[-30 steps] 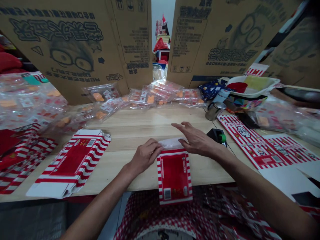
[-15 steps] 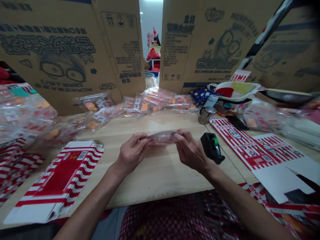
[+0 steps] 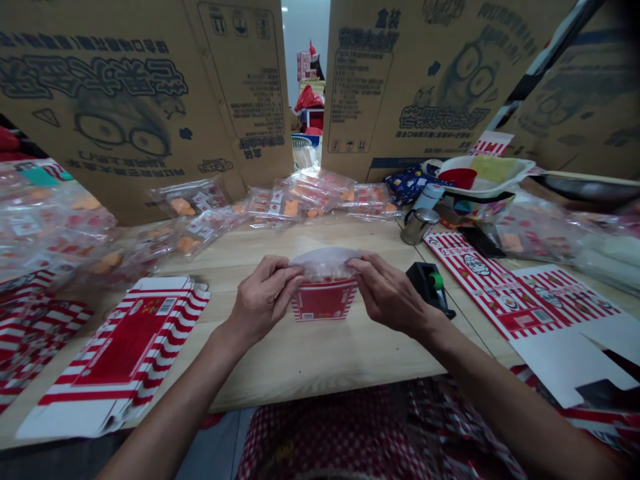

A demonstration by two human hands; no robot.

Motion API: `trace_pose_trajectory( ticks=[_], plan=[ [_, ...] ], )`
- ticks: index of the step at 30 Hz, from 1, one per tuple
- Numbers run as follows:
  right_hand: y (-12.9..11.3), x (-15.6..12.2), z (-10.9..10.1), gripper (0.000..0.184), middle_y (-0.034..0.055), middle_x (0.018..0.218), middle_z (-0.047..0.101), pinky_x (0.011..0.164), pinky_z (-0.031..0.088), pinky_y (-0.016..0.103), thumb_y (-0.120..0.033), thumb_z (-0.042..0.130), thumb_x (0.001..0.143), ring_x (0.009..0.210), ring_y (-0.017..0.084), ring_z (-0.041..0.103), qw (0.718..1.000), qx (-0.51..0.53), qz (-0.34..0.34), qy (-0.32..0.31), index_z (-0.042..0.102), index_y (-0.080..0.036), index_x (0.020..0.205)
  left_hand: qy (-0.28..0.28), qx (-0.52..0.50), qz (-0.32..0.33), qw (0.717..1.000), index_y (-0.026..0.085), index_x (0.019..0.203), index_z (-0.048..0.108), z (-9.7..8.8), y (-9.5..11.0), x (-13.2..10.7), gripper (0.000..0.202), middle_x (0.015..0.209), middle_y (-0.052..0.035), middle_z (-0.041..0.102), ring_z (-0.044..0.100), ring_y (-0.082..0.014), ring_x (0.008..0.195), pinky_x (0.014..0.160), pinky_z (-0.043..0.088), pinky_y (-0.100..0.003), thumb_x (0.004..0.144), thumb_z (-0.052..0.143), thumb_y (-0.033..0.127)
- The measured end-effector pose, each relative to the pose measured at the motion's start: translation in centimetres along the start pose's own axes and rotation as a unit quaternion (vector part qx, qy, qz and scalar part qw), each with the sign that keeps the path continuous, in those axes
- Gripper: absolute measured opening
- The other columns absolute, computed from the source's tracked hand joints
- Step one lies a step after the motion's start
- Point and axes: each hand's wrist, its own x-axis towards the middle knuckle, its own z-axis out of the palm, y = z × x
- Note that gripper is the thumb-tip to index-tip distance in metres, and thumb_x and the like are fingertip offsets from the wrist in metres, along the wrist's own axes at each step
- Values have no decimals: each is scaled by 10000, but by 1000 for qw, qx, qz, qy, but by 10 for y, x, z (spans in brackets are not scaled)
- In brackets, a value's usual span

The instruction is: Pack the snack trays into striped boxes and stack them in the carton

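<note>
In the head view my left hand pinches the left edge of a translucent plastic bag. My right hand grips its right edge the same way, both hands with fingers closed. The bag's top bulges upward between them. Directly below shows a small red packet front with white stripes and a barcode. Whether this red part is a separate carton or printed on the bag, I cannot tell. To the right of my right hand stands a black tape dispenser with a green core.
Flat striped cartons are stacked at the left, and an unfolded carton lies at the right. Clear snack packs line the back before cardboard boxes. A metal cup and a white basket stand back right.
The bag was seen nearly edge-on between my hands; now its top bulges and the red striped front shows below. Both hands still grip its edges. The view has shifted slightly.
</note>
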Motion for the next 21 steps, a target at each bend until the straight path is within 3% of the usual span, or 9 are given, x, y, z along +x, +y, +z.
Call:
trace_pose_trajectory(
  ticks=[3, 5, 9, 12, 16, 21],
  plan=[
    [-13, -6, -6, 378, 210, 1222, 564, 1004, 494, 451, -62, 439, 924, 1175, 311, 537, 997, -50, 5, -55, 484, -90, 1298, -45, 25, 24, 998, 131, 1188, 619, -3, 8, -8, 300, 1089, -125, 624, 652, -207, 986, 818, 585, -302, 924, 677, 261],
    [-23, -5, -11, 312, 231, 1164, 560, 952, 494, 451, -71, 452, 913, 1109, 333, 533, 990, -102, 18, -91, 548, -58, 1210, -84, 59, 14, 995, 107, 1145, 617, -5, 14, -9, 267, 1068, -136, 602, 647, -221, 957, 785, 589, -316, 926, 664, 253],
    [-35, 6, -23, 163, 219, 1102, 558, 822, 448, 438, -129, 489, 915, 964, 334, 533, 968, -191, 61, -150, 623, -117, 1005, -182, 128, -21, 975, 122, 1051, 635, -10, 24, 0, 148, 1048, -139, 587, 633, -245, 898, 764, 581, -370, 925, 625, 198],
    [-37, 11, -29, 184, 178, 1037, 581, 767, 391, 408, -118, 459, 934, 889, 307, 545, 954, -221, 67, -193, 625, -146, 1009, -237, 203, -5, 950, 142, 1005, 649, -15, 31, 10, 101, 1050, -142, 604, 629, -269, 902, 783, 567, -407, 916, 614, 171],
    [-41, 9, -29, 260, 144, 953, 606, 727, 342, 386, -52, 392, 946, 810, 275, 552, 945, -239, 71, -211, 617, -145, 1040, -262, 241, -2, 935, 162, 983, 647, -20, 40, 13, 95, 968, -112, 622, 634, -247, 825, 734, 550, -369, 923, 575, 143],
    [-46, 14, -26, 130, 168, 998, 607, 723, 348, 384, -191, 498, 968, 870, 297, 582, 943, -222, 113, -221, 622, -157, 964, -261, 297, -68, 916, 169, 888, 648, -16, 54, 11, 66, 855, -99, 618, 630, -247, 678, 606, 494, -360, 892, 591, 137]
  ],
)
